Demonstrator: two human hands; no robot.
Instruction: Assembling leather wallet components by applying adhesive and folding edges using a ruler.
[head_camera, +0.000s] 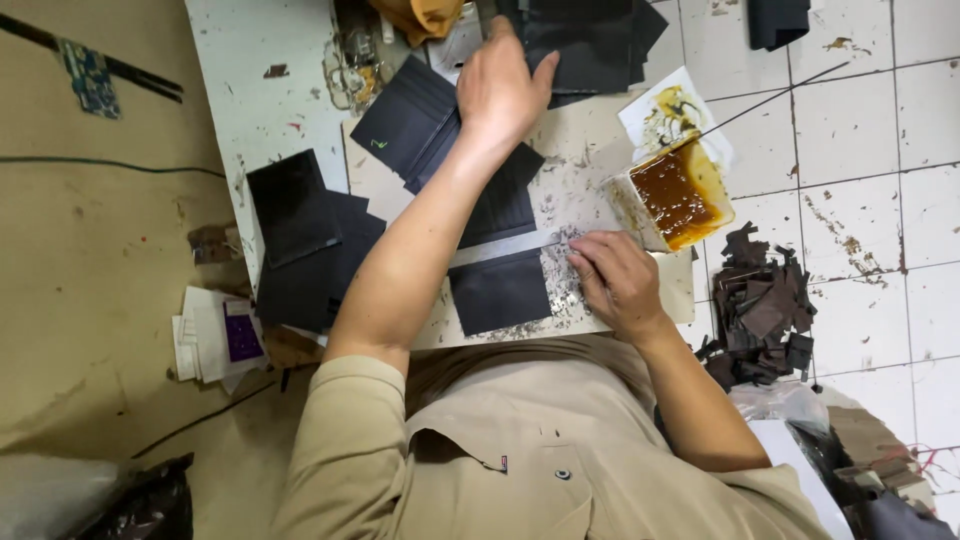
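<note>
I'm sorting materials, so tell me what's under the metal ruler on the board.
Under the metal ruler lies a dark ribbed piece, showing on both sides. The right hand is at its right end; the left forearm covers its left end.

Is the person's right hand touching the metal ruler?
Touching. The head view shows the right hand with its fingertips pressed on the end of the metal ruler, which lies across a dark leather piece on the board.

Glue tub (680, 196) right of metal ruler (500, 248)
</note>
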